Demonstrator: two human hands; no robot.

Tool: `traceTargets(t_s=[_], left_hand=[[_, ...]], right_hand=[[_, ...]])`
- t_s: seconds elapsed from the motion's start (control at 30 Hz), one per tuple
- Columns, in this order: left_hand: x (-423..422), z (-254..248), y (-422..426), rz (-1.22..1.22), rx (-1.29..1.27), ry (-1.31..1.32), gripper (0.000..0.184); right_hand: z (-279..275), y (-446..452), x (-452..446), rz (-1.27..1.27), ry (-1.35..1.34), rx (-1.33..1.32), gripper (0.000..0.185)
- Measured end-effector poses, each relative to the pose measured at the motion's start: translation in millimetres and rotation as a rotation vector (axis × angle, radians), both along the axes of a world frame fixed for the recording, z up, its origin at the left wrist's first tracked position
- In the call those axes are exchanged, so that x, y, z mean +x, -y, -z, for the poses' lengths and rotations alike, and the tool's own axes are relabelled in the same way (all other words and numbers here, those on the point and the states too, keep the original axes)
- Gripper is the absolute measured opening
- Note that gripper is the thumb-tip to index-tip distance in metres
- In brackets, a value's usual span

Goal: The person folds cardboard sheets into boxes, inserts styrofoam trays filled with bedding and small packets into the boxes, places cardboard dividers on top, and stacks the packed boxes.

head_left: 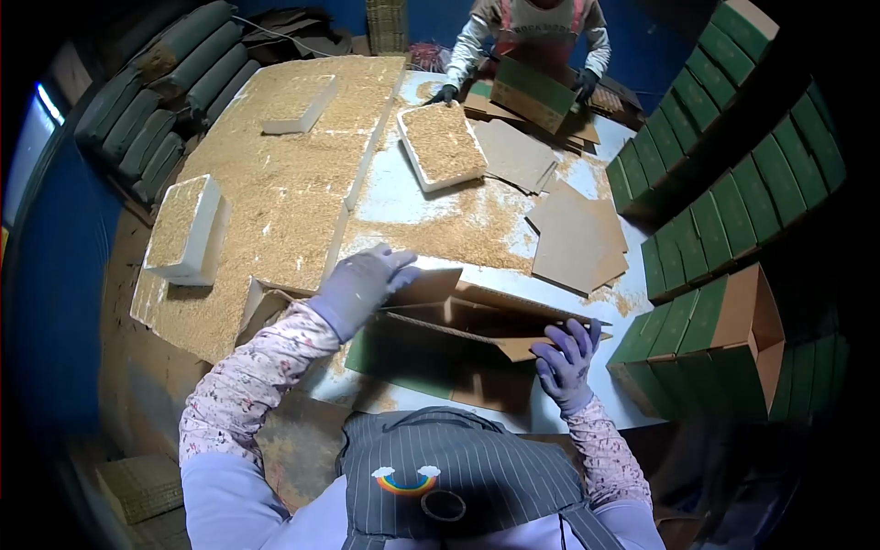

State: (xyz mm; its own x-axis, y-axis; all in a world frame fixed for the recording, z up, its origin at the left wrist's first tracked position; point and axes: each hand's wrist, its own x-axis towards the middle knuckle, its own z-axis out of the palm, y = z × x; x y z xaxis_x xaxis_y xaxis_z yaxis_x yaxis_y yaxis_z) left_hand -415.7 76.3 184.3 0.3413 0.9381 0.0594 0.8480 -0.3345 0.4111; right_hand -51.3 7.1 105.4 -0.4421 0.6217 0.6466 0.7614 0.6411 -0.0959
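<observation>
A green and brown cardboard box [435,362] stands with its top flaps up in front of me, at the table's near edge. My left hand [359,291], in a pale purple glove, is at the box's left end with fingers stretched out over a flap. At the right end, my right hand [566,365] has its gloved fingers spread against the flap corners. Part of the box's inside shows between the flaps. Loose granular material [449,240] is scattered on the white tabletop just beyond it.
Across the table a person [541,41] in dark gloves handles another green box [533,94]. A white tray [442,147] holds granular material. Flat cardboard sheets [579,236] lie at right, beside stacked green boxes [724,220]. Two more white containers [188,229] rest on the material-covered left section.
</observation>
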Motion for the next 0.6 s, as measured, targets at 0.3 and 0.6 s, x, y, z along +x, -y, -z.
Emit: traceTargets(t_s=[0.3, 0.6], left_hand=[[87, 63, 15, 0.824, 0.439, -0.171, 0.051], [73, 94, -11, -0.123, 0.785, -0.223, 0.076]], right_hand=[[31, -37, -57, -0.737, 0.604, -0.786, 0.034], [-25, 15, 43, -0.316, 0.337, -0.926, 0.075]])
